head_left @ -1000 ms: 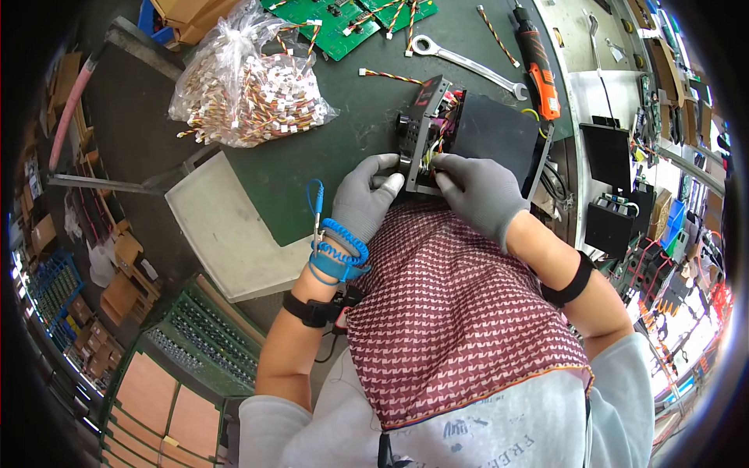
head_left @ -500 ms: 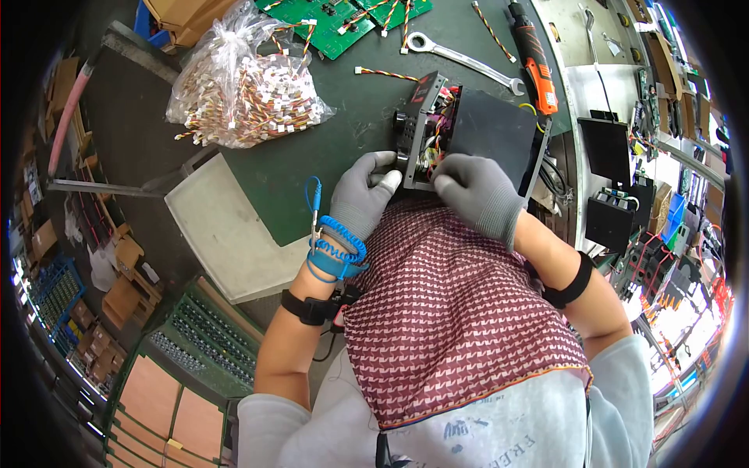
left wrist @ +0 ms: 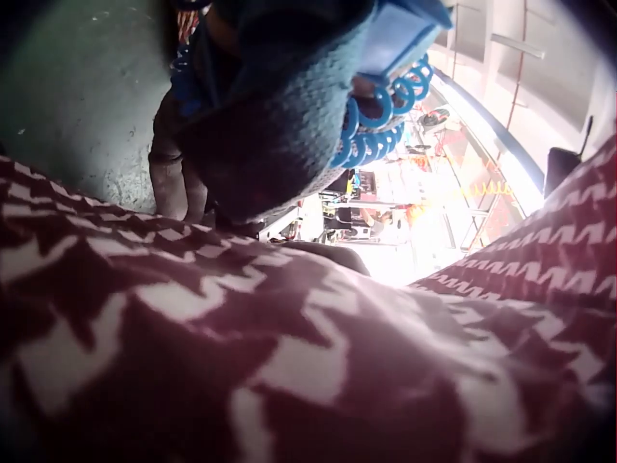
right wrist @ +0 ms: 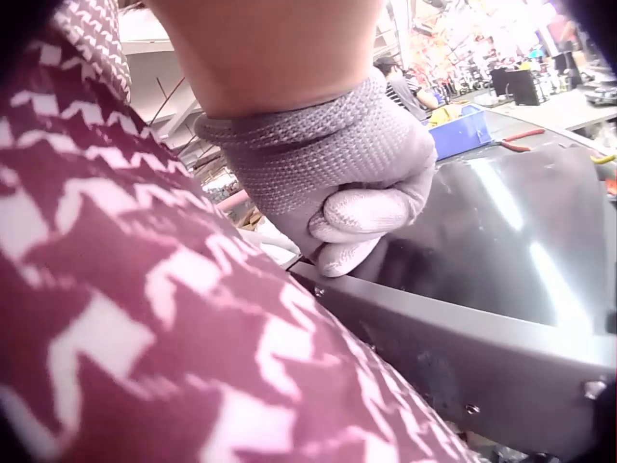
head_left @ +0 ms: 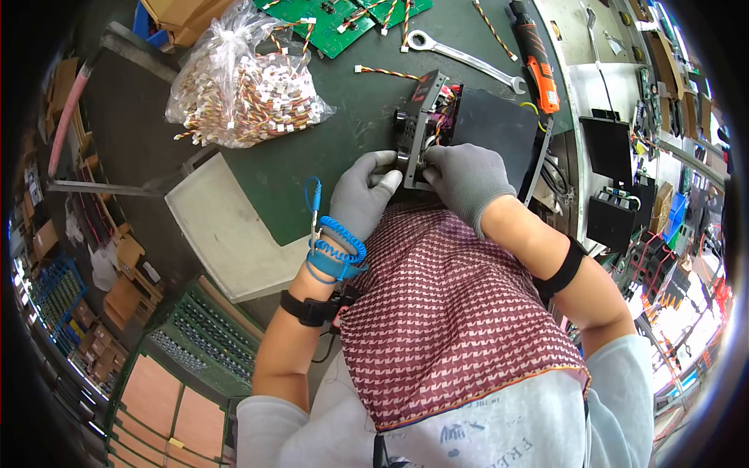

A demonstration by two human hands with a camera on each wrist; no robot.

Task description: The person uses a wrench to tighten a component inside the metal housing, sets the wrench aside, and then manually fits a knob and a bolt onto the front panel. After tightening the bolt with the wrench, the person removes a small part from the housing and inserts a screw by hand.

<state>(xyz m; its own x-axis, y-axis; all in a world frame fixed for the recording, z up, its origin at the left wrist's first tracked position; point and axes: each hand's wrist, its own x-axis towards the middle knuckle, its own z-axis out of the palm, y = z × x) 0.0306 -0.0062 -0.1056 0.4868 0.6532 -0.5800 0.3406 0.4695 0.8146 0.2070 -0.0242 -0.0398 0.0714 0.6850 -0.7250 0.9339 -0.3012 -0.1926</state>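
A black metal-cased electronic device lies in front of the person, its front panel facing left. Coloured wires show in the gap between panel and cover. Grey-gloved, the left hand pinches a black knob low on the panel between thumb and forefinger. The right hand, also gloved, reaches into the gap just behind that knob. Its fingertips are hidden there, so I cannot tell what they hold. In the right wrist view, its outer fingers are curled against the casing edge.
Beyond the device lie a combination wrench and an orange electric screwdriver. A clear bag of wired connectors sits at the left, near green circuit boards. A blue coiled strap circles the left wrist.
The right hand drew back slightly from the gap, then moved left to the back of the front panel, its forearm swinging left. The left hand stays at the knob.
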